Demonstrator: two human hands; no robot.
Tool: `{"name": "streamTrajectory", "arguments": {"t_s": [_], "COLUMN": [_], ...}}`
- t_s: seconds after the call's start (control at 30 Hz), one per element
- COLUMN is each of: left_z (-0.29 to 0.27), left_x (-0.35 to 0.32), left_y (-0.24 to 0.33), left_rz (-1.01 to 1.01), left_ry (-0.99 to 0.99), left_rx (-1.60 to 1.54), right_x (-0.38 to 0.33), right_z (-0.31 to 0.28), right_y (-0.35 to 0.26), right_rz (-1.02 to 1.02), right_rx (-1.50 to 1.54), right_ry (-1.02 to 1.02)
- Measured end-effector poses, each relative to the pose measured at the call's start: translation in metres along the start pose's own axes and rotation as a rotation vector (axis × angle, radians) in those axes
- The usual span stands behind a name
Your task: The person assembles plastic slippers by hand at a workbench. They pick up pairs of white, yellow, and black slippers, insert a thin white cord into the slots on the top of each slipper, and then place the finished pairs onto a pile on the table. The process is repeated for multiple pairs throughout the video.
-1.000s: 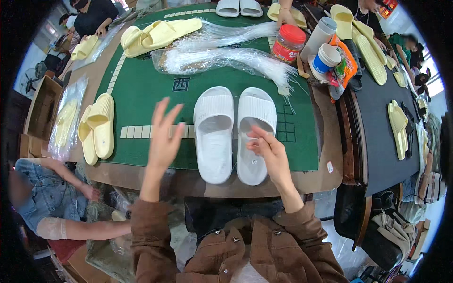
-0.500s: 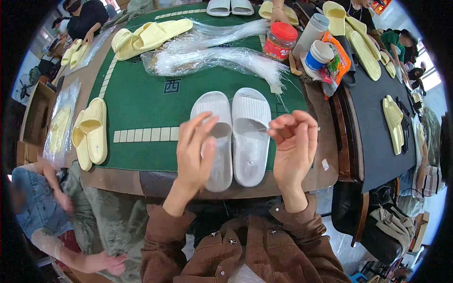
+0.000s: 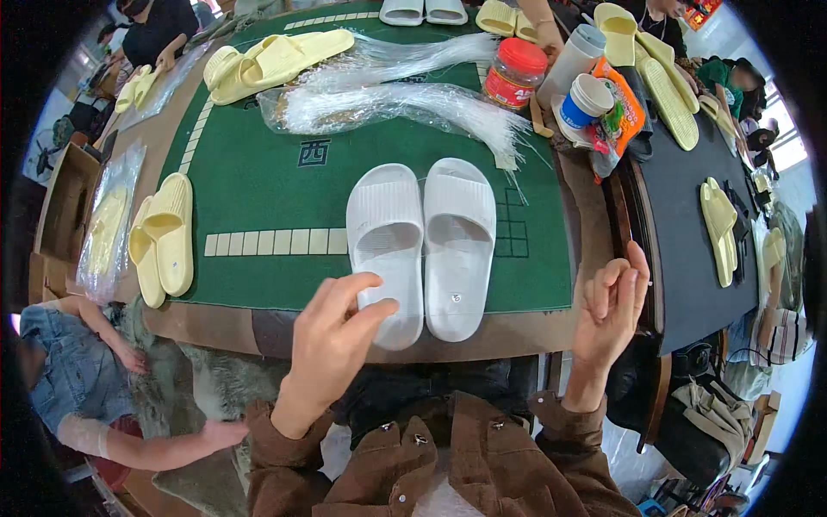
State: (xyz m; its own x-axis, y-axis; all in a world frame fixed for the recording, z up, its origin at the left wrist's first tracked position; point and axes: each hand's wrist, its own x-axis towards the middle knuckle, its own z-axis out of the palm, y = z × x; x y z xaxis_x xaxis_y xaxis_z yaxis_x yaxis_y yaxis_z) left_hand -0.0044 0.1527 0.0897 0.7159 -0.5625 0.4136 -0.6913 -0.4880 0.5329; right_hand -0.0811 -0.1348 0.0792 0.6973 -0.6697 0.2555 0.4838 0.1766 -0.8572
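A pair of white slide slippers (image 3: pixel 422 246) lies side by side on the green mat (image 3: pixel 258 181), toes pointing away from me. My left hand (image 3: pixel 332 340) hovers at the heel of the left slipper, fingers curled loosely and holding nothing. Off past the table's right corner, my right hand (image 3: pixel 610 306) is raised with fingers apart and empty. Brown sleeves cover both my forearms.
A yellow slipper pair (image 3: pixel 164 237) lies at the mat's left edge, more yellow slippers (image 3: pixel 276 56) at the back. Clear plastic bags (image 3: pixel 405 99), a red-lidded jar (image 3: pixel 514 73) and cups (image 3: pixel 586 99) stand behind. A person (image 3: pixel 82 379) crouches at lower left. A dark side table (image 3: pixel 698 215) holds yellow slippers.
Both hands dropped toward me from above the white slippers. The right hand swung out to the right, off the table; the left now sits by the left slipper's heel.
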Motion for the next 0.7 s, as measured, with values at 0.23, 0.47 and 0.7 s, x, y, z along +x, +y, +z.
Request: {"name": "streamTrajectory", "arguments": {"t_s": [0.23,0.47,0.7], "left_z": [0.012,0.039,0.066], "left_x": [-0.017,-0.027,-0.012], "left_y": [-0.011,-0.003,-0.021], "left_rz": [0.076,0.094,-0.193], "left_ry": [0.078,-0.047,0.013], "left_rx": [0.155,-0.163,-0.131], "right_x": [-0.01,-0.016,-0.022], "right_z": [0.003,0.023,0.044], "right_y": [0.017,0.043,0.089], "right_rz": [0.277,0.527,0.141], "right_rx": [-0.206,-0.483,-0.736], "right_ry": [-0.106,-0.456,-0.556]}}
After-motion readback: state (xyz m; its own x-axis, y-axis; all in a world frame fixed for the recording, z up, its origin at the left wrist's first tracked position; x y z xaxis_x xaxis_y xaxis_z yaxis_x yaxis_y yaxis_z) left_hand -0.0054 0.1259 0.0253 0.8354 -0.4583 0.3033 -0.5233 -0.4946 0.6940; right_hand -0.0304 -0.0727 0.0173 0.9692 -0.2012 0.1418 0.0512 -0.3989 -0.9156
